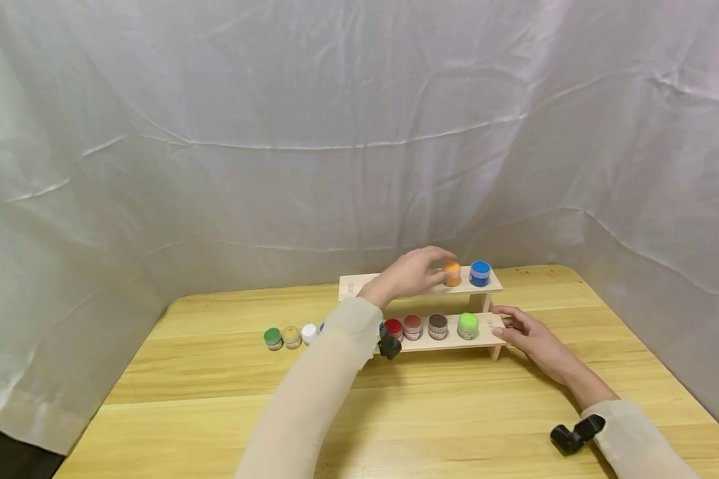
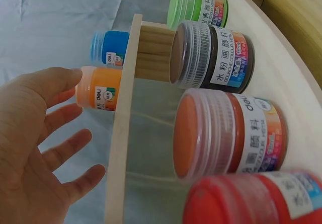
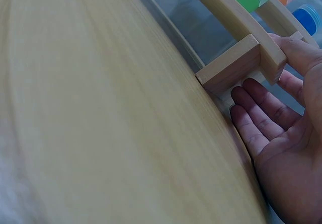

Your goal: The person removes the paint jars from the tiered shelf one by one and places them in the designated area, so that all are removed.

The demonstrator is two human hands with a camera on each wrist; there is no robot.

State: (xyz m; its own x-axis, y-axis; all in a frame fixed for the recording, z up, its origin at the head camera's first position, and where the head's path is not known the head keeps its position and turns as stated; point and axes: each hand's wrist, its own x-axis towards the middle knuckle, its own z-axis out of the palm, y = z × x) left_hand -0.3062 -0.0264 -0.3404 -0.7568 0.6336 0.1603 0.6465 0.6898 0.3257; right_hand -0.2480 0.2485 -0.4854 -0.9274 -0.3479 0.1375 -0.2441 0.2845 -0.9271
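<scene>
A two-tier wooden stand (image 1: 422, 342) bears small paint jars. On its upper tier my left hand (image 1: 413, 271) pinches the orange paint jar (image 1: 452, 274) by the lid between thumb and index finger; the other fingers spread loosely in the left wrist view. The jar's base rests on the board. Beside it stands a blue paint jar (image 1: 480, 273). My right hand (image 1: 536, 342) grips the right end of the lower tier, thumb on top and fingers below. Red (image 1: 393, 328), reddish-brown (image 1: 412, 326), dark brown (image 1: 437, 326) and light green (image 1: 468, 326) jars stand on that tier.
On the table (image 1: 216, 379), left of the stand, are green (image 1: 272, 338), yellow (image 1: 291, 337) and white (image 1: 309, 334) jars. A blue one is mostly hidden behind the left sleeve (image 1: 329, 372). A grey curtain (image 1: 359, 166) hangs behind the table.
</scene>
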